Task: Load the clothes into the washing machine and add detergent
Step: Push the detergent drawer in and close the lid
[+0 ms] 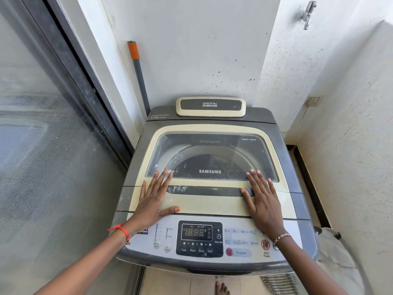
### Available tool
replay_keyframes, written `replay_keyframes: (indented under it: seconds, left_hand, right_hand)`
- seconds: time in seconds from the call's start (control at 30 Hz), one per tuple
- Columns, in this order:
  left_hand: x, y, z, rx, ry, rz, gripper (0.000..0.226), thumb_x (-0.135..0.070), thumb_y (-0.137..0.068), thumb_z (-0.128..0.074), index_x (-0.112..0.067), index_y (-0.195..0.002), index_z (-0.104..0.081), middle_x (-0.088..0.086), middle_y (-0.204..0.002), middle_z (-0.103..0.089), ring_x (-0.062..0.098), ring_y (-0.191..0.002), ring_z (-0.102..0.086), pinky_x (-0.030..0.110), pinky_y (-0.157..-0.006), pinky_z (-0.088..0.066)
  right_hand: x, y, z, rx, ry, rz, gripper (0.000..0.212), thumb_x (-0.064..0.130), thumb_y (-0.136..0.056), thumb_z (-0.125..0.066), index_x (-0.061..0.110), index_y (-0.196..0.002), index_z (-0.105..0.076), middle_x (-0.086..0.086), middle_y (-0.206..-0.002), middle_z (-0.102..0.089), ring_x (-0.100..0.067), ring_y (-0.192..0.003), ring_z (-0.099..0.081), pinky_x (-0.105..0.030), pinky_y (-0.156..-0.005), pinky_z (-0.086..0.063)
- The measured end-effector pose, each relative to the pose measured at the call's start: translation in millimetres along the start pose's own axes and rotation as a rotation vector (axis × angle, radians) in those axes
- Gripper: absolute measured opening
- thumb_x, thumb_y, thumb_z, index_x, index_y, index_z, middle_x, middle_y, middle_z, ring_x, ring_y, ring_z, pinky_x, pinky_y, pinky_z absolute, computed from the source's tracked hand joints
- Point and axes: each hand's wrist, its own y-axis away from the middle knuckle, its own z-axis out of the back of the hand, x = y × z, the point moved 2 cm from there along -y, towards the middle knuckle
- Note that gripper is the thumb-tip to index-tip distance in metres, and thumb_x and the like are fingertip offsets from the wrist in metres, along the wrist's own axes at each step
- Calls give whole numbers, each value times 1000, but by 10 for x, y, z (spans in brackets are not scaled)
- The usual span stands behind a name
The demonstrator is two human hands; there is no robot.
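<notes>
A grey and cream top-loading washing machine (212, 116) fills the middle of the view. Its glass lid (210, 154) is closed, and dark contents show dimly through the glass. My left hand (154, 196) lies flat on the lid's front left, fingers spread. My right hand (262, 196) lies flat on the front right, its thumb at the dark lid handle recess (208, 190). Neither hand holds anything. The control panel (200, 238) below my wrists shows a lit display. No detergent container is visible.
A glass sliding door (42, 145) stands close on the left. A mop handle (138, 75) with an orange grip leans in the back corner. White walls close in behind and on the right, with a tap (307, 13) high up. A pale basket or bag (338, 258) sits at lower right.
</notes>
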Motion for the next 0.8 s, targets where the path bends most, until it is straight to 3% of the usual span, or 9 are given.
replay_keyframes:
  seconds: [0.63,0.8]
  left_hand:
    - [20,-12,-25,-25,18,0,106,-92,-62,-19,-35,-143,19,-17,-149,32,4,-137,32,42,-112,19]
    - [-24,5,-30,-74,21,33,104,-93,-61,-12,-36,-144,16,-18,-150,28,2,-136,32,40,-111,20]
  right_hand:
    - [29,-2,28,5,-6,-1,74,60,-92,-7,13,-141,-36,0,-149,-30,-12,-141,-18,-28,-117,0]
    - [34,5,40,24,1,-11,76,61,-92,-4,13,-141,-36,-1,-149,-30,-14,-141,-18,-28,-116,1]
